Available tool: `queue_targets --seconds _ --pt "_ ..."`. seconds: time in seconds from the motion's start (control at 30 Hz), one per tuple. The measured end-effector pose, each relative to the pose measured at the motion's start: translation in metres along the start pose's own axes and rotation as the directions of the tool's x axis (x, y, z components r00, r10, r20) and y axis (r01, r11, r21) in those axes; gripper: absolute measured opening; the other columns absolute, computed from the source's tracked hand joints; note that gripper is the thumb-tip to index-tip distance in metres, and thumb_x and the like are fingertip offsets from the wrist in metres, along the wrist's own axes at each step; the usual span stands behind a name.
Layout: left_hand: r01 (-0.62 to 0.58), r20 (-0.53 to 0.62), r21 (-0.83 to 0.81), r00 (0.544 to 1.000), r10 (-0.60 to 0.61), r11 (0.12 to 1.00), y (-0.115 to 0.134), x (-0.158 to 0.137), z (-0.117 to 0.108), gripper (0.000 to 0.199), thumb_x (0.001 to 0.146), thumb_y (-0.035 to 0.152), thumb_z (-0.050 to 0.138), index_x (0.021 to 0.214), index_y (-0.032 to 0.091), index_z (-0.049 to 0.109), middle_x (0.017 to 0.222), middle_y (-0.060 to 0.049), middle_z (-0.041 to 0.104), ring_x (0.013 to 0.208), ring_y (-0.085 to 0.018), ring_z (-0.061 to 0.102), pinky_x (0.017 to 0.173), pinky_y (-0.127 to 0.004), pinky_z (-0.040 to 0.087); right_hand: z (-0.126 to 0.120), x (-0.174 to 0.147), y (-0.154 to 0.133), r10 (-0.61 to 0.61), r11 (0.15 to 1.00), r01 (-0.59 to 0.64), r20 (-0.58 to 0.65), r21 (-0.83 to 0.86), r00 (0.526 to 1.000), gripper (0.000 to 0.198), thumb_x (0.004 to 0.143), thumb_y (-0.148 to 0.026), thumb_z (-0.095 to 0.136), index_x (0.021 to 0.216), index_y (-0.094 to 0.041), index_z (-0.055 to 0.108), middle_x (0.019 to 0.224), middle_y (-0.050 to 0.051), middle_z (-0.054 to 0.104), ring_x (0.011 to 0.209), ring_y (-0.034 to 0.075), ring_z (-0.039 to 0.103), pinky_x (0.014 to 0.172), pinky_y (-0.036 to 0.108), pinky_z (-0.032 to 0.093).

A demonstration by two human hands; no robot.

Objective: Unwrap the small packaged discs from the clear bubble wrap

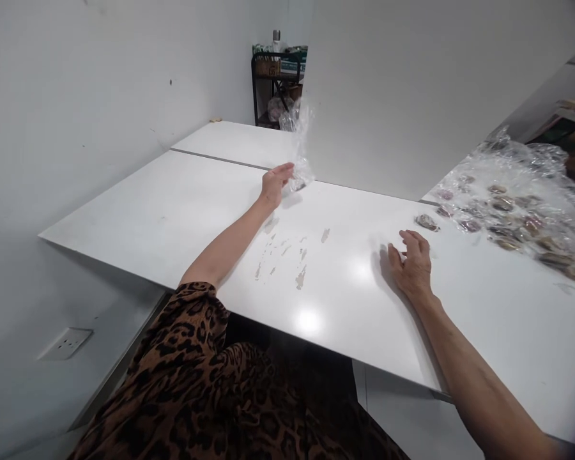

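My left hand [274, 184] is stretched out over the white table [211, 191], its fingers pinching the side of a crinkled clear plastic bag [301, 169]. The bag's loose top stands up above the fingers, and its lower end, with something small and dark in it, is near the tabletop. My right hand [413, 263] hovers low over the table with curled fingers apart and nothing in them. Just beyond its fingertips lies a small mottled, stone-like piece [427, 222], seemingly wrapped in clear plastic.
To the right spreads a heap of clear plastic bags [522, 185] with several brown and pinkish pieces inside. A large white panel [388, 96] stands behind the table. Farther back is a black shelf rack [253, 89]; a wall [100, 83] borders the left. The tabletop has worn patches [300, 279].
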State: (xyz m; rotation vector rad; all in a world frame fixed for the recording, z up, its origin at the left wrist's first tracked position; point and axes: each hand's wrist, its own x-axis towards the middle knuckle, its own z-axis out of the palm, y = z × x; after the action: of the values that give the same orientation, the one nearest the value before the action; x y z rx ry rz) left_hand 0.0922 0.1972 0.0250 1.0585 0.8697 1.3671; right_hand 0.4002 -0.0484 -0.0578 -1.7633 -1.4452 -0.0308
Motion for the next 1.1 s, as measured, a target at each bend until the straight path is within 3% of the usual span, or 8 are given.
queue_targets --seconds 0.13,0.33,0.47,0.6,0.8,0.87,1.0,1.1 --pt "0.108 0.185 -0.024 0.977 -0.101 0.994 0.001 -0.070 0.008 0.022 0.061 0.010 0.080 0.082 0.015 0.076 0.086 -0.003 0.075 0.081 -0.012 0.064 0.092 -0.033 0.048 0.001 -0.009 -0.037 0.156 0.920 -0.201 0.157 0.336 0.975 0.057 0.085 -0.061 0.067 0.129 -0.025 0.061 0.129 0.013 0.064 0.105 0.026 0.064 0.080 0.042 0.059" --pt "0.129 0.463 0.021 0.878 -0.123 0.991 -0.011 -0.157 0.025 0.024 0.059 0.011 0.075 0.082 0.015 0.075 0.085 -0.002 0.073 0.080 -0.012 0.062 0.085 -0.032 0.047 0.015 -0.021 -0.114 0.260 0.433 -0.462 0.384 0.774 0.886 0.054 0.065 -0.058 0.089 0.105 -0.027 0.070 0.106 0.001 0.070 0.088 0.014 0.065 0.065 0.024 0.054" --pt "-0.028 0.494 0.089 0.869 -0.020 0.996 -0.010 -0.182 0.023 0.028 0.064 0.009 0.069 0.091 0.017 0.073 0.096 -0.003 0.073 0.090 -0.015 0.065 0.088 -0.032 0.049 0.013 -0.020 -0.134 0.387 0.277 -0.458 0.338 0.845 0.858 0.046 0.049 -0.041 0.098 0.074 -0.020 0.066 0.070 -0.004 0.062 0.059 0.007 0.052 0.046 0.018 0.040" --pt "-0.293 0.488 0.256 0.861 0.139 0.921 -0.010 -0.197 0.012 0.029 0.074 0.007 0.063 0.098 0.018 0.075 0.102 -0.005 0.072 0.094 -0.016 0.065 0.094 -0.034 0.048 0.003 -0.018 -0.132 0.467 0.154 -0.407 0.296 0.900 0.833 0.040 0.052 -0.031 0.096 0.078 -0.022 0.066 0.072 -0.005 0.066 0.059 0.007 0.056 0.047 0.018 0.043" --pt "-0.552 0.833 0.233 0.538 0.128 0.801 -0.015 -0.237 0.008 0.013 0.082 0.018 0.071 0.093 0.021 0.077 0.091 -0.006 0.068 0.087 -0.018 0.063 0.088 -0.037 0.051 0.000 -0.020 -0.127 0.474 0.026 -0.434 0.371 0.901 0.799 0.031 0.065 -0.025 0.088 0.084 -0.023 0.064 0.073 -0.006 0.068 0.065 0.009 0.065 0.060 0.022 0.057" --pt "-0.523 0.785 0.247 0.602 0.149 0.816 -0.013 -0.244 0.010 0.019 0.084 0.033 0.076 0.099 0.021 0.075 0.101 -0.008 0.069 0.092 -0.019 0.063 0.088 -0.037 0.052 0.002 -0.022 -0.130 0.443 0.027 -0.436 0.380 0.900 0.812 0.030 0.065 -0.024 0.088 0.083 -0.023 0.064 0.073 -0.006 0.068 0.065 0.009 0.065 0.060 0.021 0.057" --pt "-0.332 0.340 0.371 0.918 0.205 0.867 -0.011 -0.231 0.014 0.048 0.075 0.041 0.086 0.115 0.021 0.067 0.124 -0.012 0.063 0.111 -0.024 0.059 0.088 -0.035 0.049 0.003 -0.023 -0.140 0.346 0.086 -0.443 0.390 0.892 0.853 0.033 0.063 -0.029 0.090 0.083 -0.023 0.065 0.076 -0.005 0.066 0.066 0.009 0.061 0.056 0.020 0.053" --pt "-0.047 0.327 0.305 0.943 -0.058 0.951 -0.021 -0.214 0.017 0.035 0.076 0.040 0.086 0.094 0.017 0.067 0.095 -0.006 0.065 0.085 -0.017 0.058 0.074 -0.029 0.044 0.005 -0.021 -0.146 0.303 0.191 -0.436 0.370 0.879 0.878 0.039 0.063 -0.039 0.091 0.088 -0.024 0.065 0.084 -0.002 0.066 0.072 0.011 0.061 0.060 0.022 0.053"
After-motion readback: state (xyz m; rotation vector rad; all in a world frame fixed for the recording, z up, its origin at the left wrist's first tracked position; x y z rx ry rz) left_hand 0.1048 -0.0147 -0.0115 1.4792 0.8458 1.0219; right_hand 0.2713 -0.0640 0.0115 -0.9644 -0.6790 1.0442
